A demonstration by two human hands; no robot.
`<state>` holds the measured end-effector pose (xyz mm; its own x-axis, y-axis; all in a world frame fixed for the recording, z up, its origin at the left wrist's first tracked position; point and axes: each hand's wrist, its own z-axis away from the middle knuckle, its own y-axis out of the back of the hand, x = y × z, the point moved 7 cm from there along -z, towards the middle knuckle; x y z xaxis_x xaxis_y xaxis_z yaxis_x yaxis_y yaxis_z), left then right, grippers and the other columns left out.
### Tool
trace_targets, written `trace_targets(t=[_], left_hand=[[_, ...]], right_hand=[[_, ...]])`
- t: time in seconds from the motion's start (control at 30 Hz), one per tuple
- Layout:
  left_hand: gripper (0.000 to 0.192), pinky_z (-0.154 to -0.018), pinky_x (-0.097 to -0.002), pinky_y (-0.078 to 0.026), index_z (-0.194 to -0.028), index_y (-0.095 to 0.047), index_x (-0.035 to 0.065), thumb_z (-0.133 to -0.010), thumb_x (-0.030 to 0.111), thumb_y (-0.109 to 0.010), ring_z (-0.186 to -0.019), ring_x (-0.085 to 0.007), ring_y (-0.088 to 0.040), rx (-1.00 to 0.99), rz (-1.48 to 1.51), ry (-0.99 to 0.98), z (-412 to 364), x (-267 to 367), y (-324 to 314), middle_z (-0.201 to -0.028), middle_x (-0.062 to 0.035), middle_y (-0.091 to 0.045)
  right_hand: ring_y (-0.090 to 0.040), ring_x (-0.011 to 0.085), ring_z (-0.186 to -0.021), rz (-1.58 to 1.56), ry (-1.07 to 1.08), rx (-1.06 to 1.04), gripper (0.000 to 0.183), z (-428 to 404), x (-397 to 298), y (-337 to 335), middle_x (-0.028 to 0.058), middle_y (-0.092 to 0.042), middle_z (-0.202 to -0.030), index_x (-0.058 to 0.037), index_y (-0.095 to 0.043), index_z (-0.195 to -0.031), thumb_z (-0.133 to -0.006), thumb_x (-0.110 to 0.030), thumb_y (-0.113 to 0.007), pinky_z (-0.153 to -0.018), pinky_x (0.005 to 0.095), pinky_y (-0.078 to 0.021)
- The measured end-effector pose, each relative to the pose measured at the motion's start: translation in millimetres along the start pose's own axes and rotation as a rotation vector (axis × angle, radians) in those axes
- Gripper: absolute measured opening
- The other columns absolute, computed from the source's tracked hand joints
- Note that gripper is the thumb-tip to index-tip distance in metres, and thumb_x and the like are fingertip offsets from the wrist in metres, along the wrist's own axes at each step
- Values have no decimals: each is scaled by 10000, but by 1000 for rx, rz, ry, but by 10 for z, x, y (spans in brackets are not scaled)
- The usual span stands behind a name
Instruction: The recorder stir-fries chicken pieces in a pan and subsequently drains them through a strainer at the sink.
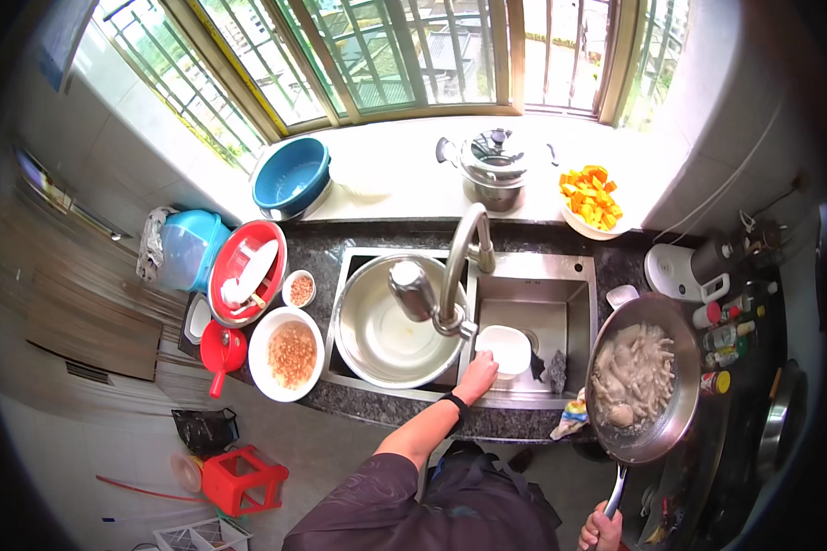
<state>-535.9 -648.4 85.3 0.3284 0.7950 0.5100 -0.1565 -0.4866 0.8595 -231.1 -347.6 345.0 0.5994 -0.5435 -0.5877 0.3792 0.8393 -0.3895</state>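
My right hand (601,529) grips the handle of a deep frying pan (675,423), which is held at the counter's right end, beside the sink. In it lie pale chicken feet (634,372) with some liquid. My left hand (481,375) is at the near left rim of a white plastic container (504,350), its fingers closed on the edge. That container is in the right sink bowl (524,303), beside a dark scrubbing pad (558,370). A large steel basin (365,344) sits in the left sink bowl, under the curved faucet (455,268).
Left on the counter are a white bowl of soaked peanuts (293,355), a small peanut cup (300,289), a red ladle (222,348) and a red basin (224,258). A lidded pot (496,169) and cut pumpkin (593,196) stand behind. Bottles (720,337) line the right. A red stool (241,479) is on the floor.
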Motion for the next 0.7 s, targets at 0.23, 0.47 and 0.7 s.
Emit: trace_targets(t=[0.23,0.47,0.7], left_hand=[[120,-841,-471,-526,-826,-683,-5,-855,87,-613,-1001,-378,-569,3,194,-2,-95,-100,153,-998,-184,-584],[97,-891,-442,-492,-933,-688,18,-870,89,-672,-1012,-366,-583,168,431,4,171,105,1218,-1025,-151,-630],[128,-905,-375,-506,-1008,-678,20,-883,47,-687,-1033,-321,-633,226,414,185,860,-292,2458,-1044,-138,-658]], right_hand=[[-388,71,-442,41,-43,30,131,-246,-7,-395,-41,-402,-663,-144,-503,-1120,-1018,-183,-574,-364,213,-323],[-399,75,-455,58,-36,41,130,-366,-85,-487,-29,-412,-673,-133,-508,-1119,-1009,-163,-570,-373,215,-327],[-388,70,-464,74,-39,-51,147,-519,-157,-401,-30,-420,-686,-133,-518,-1149,-1010,-148,-566,-387,221,-305]])
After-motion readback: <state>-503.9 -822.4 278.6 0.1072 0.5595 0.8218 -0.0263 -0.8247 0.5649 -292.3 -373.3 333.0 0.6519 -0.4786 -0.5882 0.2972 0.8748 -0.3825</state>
